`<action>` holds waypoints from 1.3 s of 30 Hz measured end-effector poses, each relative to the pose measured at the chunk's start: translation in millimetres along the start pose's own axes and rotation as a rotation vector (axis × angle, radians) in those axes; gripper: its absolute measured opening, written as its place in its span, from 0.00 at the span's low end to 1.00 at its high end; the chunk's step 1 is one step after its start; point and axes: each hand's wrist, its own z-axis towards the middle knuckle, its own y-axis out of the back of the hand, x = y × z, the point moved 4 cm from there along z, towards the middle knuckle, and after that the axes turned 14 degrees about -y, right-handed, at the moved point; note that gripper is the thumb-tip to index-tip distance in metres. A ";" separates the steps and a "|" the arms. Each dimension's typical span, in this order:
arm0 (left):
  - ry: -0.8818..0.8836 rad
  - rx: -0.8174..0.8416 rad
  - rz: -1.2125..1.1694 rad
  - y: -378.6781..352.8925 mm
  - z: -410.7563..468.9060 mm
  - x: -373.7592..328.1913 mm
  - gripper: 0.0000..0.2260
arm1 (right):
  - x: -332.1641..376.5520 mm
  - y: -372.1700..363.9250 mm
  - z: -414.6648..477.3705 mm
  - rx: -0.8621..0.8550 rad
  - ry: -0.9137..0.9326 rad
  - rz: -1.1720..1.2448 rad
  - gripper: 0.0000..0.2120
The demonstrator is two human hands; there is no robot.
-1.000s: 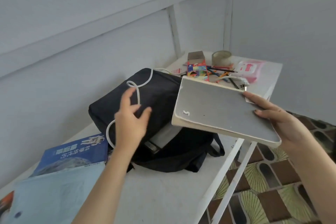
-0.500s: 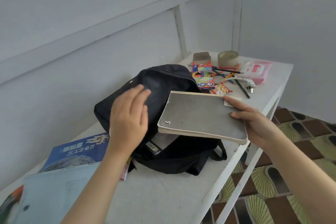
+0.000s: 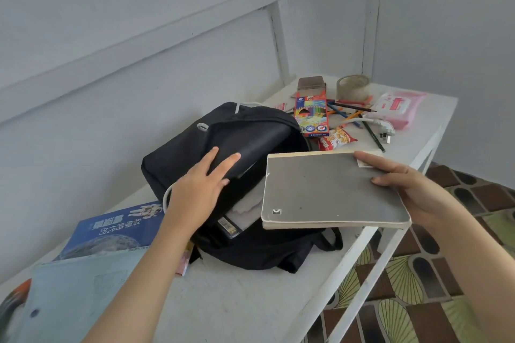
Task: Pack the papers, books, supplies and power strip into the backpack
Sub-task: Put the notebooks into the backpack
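Pinched by the right hand (image 3: 418, 192), the flat grey notebook (image 3: 328, 192) is held lengthwise toward the black fabric backpack (image 3: 181, 153) just leftward, which is pressed open by the straight-fingered left hand (image 3: 198, 192).

Black backpack (image 3: 250, 133). White table (image 3: 250, 306). Grey-covered notebook (image 3: 328, 192) with cream page edges. Blue book (image 3: 111, 231) with white lettering and a pale globe. Rainbow-coloured pencil box (image 3: 311, 115), red-bordered. Pink wipes pack (image 3: 395, 108). Red and orange snack packet (image 3: 335, 140). Brown blocks and green fan motifs on floor tiles (image 3: 423, 281). Pale grey-blue wall (image 3: 139, 92).

Bare forearms and bare hands (image 3: 199, 189) (image 3: 412, 192)
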 end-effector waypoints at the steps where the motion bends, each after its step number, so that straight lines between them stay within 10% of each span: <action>1: -0.006 -0.018 -0.003 5.7 3.0 3.0 0.24 | 1.1 -0.5 0.5 0.004 -0.008 -0.006 0.28; 19: 0.082 -0.076 -0.171 38.4 14.2 32.0 0.19 | -10.6 -104.6 77.4 -0.183 0.149 0.267 0.21; 32: 0.052 -0.059 -0.137 35.8 11.9 31.5 0.18 | -24.3 -134.7 91.7 -0.127 -0.064 -0.050 0.26; 39: -0.038 0.028 0.081 20.7 18.0 20.2 0.23 | -46.5 -130.0 73.4 -0.265 0.105 0.003 0.21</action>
